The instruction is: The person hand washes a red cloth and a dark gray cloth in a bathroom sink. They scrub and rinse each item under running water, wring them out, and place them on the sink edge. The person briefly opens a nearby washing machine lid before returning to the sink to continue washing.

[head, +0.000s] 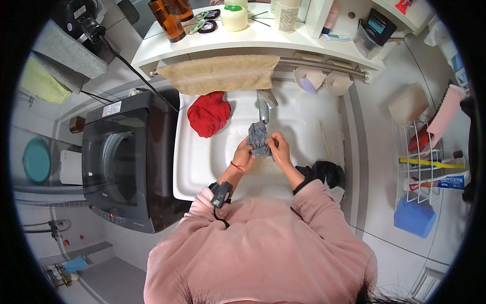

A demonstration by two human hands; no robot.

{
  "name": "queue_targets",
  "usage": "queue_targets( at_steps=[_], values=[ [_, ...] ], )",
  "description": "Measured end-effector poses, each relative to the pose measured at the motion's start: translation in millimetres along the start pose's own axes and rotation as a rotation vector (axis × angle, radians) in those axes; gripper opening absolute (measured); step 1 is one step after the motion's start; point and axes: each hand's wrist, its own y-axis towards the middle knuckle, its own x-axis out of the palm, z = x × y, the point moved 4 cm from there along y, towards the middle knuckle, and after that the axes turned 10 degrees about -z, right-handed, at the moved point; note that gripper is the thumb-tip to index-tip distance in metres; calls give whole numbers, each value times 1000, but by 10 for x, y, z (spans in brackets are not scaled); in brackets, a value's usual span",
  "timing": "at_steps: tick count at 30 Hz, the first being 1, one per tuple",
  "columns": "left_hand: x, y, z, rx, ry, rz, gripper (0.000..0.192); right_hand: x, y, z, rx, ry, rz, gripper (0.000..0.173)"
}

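Note:
Both my hands grip a wet-looking grey cloth (259, 137) just below the spout of a chrome faucet (263, 108). My left hand (243, 156), with a red string at the wrist, supports the cloth's left and lower side. My right hand (280, 148) pinches its right edge between thumb and fingers. Beneath them is the basin of a white sink (216, 167). A bunched red cloth (209, 114) lies on the sink's left ledge. At the right front corner rests a black-and-white cloth (325, 174), partly hidden behind my right sleeve.
A tan towel (220, 74) hangs on a metal rail (322, 65) behind the faucet. Left of the sink stands a dark top-loading washing machine (117, 163). Bottles and jars crowd a white shelf (212, 43) above. A wire rack (419, 167) holds brushes on the right wall.

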Motion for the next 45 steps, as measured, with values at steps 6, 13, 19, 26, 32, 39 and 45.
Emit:
queue_targets(
  at_steps=[6,13,19,26,32,39,45],
  values=[
    [14,4,-57,32,126,-57,40,0,-2,-9,-78,457,-157,19],
    [-278,38,-94,61,308,-15,25,-26,-6,22,-20,317,-15,20],
    [-399,75,-146,-32,-34,171,21,120,-121,-202,-105,438,-179,29],
    [-360,173,-453,-38,505,151,42,159,-34,-313,-111,-83,-13,16],
    [-396,193,-646,-10,158,340,40,307,-198,-672,-633,-191,-86,17],
    [-517,249,-455,178,746,-20,35,331,-82,-474,-282,-229,-37,10],
    [-376,88,-497,-189,28,142,42,207,29,-218,-286,-393,71,22]
  ],
)
